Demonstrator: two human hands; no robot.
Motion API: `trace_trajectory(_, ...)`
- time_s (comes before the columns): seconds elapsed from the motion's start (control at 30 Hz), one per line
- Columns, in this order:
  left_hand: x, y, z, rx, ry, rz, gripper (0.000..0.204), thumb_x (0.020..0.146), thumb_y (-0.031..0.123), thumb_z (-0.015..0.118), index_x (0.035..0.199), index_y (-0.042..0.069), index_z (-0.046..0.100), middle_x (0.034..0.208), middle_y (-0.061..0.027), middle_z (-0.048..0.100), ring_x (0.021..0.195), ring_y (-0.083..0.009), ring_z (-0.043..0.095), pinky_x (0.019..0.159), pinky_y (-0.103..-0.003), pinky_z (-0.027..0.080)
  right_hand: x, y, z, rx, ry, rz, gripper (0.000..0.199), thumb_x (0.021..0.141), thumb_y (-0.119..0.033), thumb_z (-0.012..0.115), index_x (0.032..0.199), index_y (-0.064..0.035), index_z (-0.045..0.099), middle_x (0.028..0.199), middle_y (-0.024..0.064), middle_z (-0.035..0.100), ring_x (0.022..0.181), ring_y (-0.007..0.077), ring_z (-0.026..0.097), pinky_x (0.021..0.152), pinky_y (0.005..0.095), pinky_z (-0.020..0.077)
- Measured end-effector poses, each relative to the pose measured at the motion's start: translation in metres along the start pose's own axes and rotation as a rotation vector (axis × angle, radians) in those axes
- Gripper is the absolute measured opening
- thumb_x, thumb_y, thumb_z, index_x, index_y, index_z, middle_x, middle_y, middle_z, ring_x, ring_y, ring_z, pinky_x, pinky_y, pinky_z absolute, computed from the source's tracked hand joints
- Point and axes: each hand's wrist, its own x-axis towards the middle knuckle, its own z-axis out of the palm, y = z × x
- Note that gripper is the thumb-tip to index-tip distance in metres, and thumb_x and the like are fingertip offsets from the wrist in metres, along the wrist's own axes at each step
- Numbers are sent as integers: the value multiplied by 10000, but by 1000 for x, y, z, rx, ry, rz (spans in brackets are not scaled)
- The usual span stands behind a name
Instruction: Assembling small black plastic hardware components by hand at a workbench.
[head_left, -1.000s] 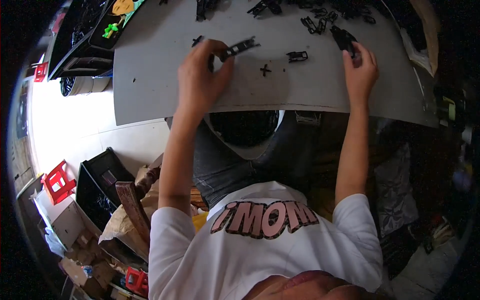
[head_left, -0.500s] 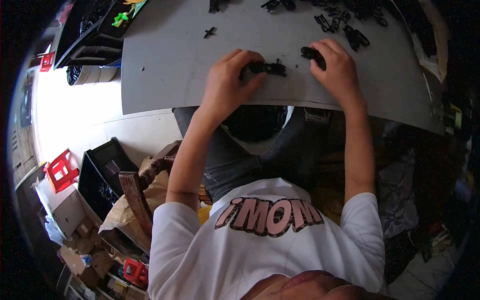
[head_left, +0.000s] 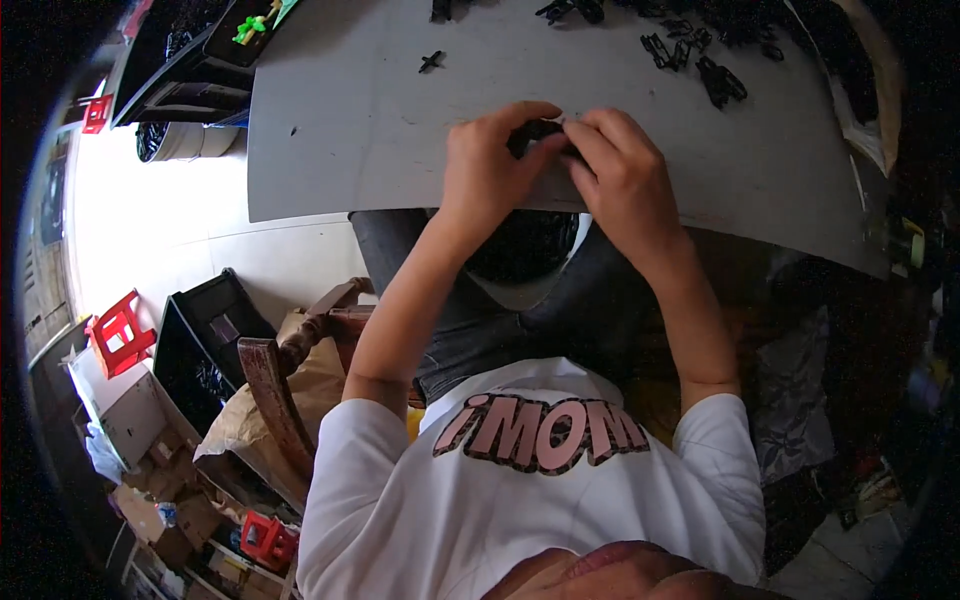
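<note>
Near the table's front edge my two hands meet around black plastic parts. My left hand curls its thumb and fingers around a black plastic part, which shows dark between them. Fingertips of my right hand pinch at the right end of it. The piece in the right fingers is mostly hidden, and I cannot tell whether the two pieces are joined. A small cross-shaped black piece lies on the grey table beyond my left hand.
Several black parts lie at the far right, beside a darker heap. A black crate with a green toy-like piece stands at the left. Below are a bucket, a red stool and a wooden chair.
My right hand has moved left with its black piece, and my left hand slightly right, so the hands now meet. The piece in the right fingers showed before and is now mostly covered.
</note>
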Motion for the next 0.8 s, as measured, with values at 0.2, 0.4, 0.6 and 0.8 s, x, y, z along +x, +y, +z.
trace_trajectory(0.2,0,-1,5,-484,35,184,244,791,58,668,1029,9,646,916,-86,675,836,-107,616,769,-254,480,-12,13,-4,750,-112,521,188,778,-82,715,902,16,613,838,8,597,741,81,555,648,225,450)
trace_trajectory(0.4,18,1,8,-542,54,211,158,837,125,650,908,-8,605,797,-34,614,783,-99,577,729,-228,458,-18,33,-9,701,57,419,153,837,-142,674,908,-14,627,824,-8,591,746,57,527,681,208,434)
trace_trajectory(0.6,98,-7,-26,-540,13,-147,251,788,-4,562,1034,38,540,973,-152,536,841,-285,555,703,-361,481,-12,133,-47,-37,428,476,193,889,-207,600,949,-29,647,896,38,632,786,152,607,715,300,488)
trace_trajectory(0.8,128,29,-7,245,165,224,290,772,3,588,1046,6,491,990,-203,527,913,-364,559,729,-426,474,34,112,-15,-247,306,139,197,860,-208,614,973,-50,648,963,65,612,822,250,611,734,357,496)
